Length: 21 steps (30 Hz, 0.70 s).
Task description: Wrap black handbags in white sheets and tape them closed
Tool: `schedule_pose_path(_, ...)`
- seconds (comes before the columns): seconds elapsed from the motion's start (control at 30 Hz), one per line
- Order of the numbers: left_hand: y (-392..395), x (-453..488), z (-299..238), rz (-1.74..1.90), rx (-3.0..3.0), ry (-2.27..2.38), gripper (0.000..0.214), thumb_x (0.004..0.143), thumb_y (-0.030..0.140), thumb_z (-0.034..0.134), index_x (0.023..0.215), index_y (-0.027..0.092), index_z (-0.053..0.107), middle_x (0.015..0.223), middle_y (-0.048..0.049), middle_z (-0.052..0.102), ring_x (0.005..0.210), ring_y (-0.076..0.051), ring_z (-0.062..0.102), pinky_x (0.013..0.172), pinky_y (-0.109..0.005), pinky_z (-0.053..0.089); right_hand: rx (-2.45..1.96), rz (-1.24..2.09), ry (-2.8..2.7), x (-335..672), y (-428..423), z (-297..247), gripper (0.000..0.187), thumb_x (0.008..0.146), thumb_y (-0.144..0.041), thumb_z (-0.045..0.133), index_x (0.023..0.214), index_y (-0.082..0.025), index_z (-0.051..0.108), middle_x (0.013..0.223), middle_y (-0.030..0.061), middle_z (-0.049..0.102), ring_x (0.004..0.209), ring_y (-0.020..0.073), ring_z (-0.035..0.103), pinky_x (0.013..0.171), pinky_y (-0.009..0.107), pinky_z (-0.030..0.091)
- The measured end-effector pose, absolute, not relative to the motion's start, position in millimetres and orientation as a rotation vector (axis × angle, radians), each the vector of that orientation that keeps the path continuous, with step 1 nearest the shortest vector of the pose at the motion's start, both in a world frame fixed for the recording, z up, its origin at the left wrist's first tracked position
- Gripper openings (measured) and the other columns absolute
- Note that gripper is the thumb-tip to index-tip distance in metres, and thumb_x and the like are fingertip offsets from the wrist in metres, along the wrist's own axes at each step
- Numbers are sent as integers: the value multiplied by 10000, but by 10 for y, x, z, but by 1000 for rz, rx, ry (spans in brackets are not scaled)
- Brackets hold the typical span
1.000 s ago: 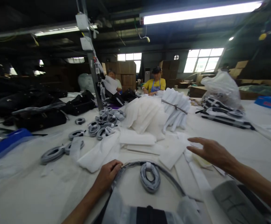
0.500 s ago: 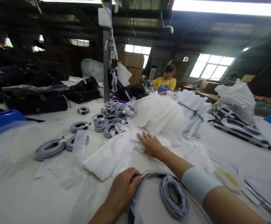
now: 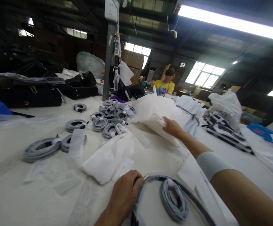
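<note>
My left hand (image 3: 127, 190) is closed near the front of the table, pinching a long grey-and-black strap (image 3: 185, 190) near a small pale tip. The strap curves to the right around a coiled grey strap (image 3: 173, 201) with a white band. Farther off, my right hand (image 3: 171, 126) grips the near edge of a stack of thin white sheets (image 3: 150, 108), which is lifted and bent there. Its fingertips are partly hidden by the sheets. Between the hands lies a crumpled white sheet (image 3: 110, 157) on the table.
Several coiled straps (image 3: 110, 117) sit in a heap left of the sheets, with more coils (image 3: 42, 149) nearer. Black bags (image 3: 25, 91) stand back left beside a grey post (image 3: 109, 56). A co-worker in yellow (image 3: 166, 84) is across the table. Plastic-wrapped goods (image 3: 226, 103) lie right.
My right hand has moved up and to the right, from lying flat on white sheets to gripping the stack's edge, which is now raised. My left hand stays on the strap.
</note>
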<state>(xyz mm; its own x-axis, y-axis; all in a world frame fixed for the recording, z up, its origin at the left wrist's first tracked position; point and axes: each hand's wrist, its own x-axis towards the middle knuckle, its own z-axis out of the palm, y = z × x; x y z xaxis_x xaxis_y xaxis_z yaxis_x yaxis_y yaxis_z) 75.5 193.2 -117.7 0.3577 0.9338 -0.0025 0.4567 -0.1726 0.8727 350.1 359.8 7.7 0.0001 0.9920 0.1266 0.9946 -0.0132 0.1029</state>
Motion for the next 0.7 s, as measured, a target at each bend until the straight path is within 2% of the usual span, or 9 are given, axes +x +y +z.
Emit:
schedule_pose_path(0.23, 1937, 752, -1119, 723, 1799, 1227, 243, 891, 361, 483, 843, 235, 685, 882, -12, 715, 854, -182, 632, 732, -261, 398, -2121, -109, -2390, 3373, 3278, -325, 665, 781, -163, 580, 1415, -276, 416, 1315, 93, 612, 1145, 290, 591, 878, 352, 447)
schedule_pose_path(0.33, 1928, 752, -1113, 727, 1800, 1240, 243, 885, 355, 483, 861, 232, 692, 908, -19, 723, 865, -184, 637, 731, -258, 405, -2059, 27, -2538, 3257, 3155, -591, 718, 738, -185, 650, 1420, -252, 437, 1385, 122, 554, 1215, 314, 544, 947, 399, 434)
schedule_pose_path(0.43, 1921, 753, -1120, 723, 1823, 1259, 266, 892, 368, 465, 871, 230, 691, 916, -28, 722, 864, -188, 638, 726, -260, 406, -2045, 124, -2611, 3199, 3108, -710, 843, 693, -176, 696, 1472, -234, 381, 1464, 157, 467, 1282, 342, 489, 1003, 456, 408)
schedule_pose_path(0.53, 1918, 753, -1135, 719, 1845, 1242, 276, 901, 387, 447, 864, 236, 675, 912, -27, 717, 866, -187, 636, 727, -256, 406, -2090, 212, -2612, 3176, 3087, -652, 1042, 588, -142, 788, 1513, -220, 314, 1544, 183, 343, 1373, 361, 388, 1081, 483, 343)
schedule_pose_path(0.6, 1930, 748, -1156, 707, 1855, 1204, 284, 913, 400, 423, 872, 243, 655, 911, -18, 713, 867, -181, 638, 740, -251, 409, -2101, 264, -2592, 3162, 3058, -559, 1132, 544, -158, 834, 1529, -204, 279, 1574, 181, 278, 1425, 341, 309, 1134, 457, 285)
schedule_pose_path(0.7, 1978, 740, -1198, 667, 1887, 1142, 295, 924, 437, 397, 898, 254, 626, 925, -3, 707, 887, -180, 638, 770, -250, 415, -2085, 295, -2519, 3173, 2986, -412, 1110, 626, -267, 819, 1550, -190, 210, 1601, 144, 220, 1458, 271, 251, 1168, 377, 243)
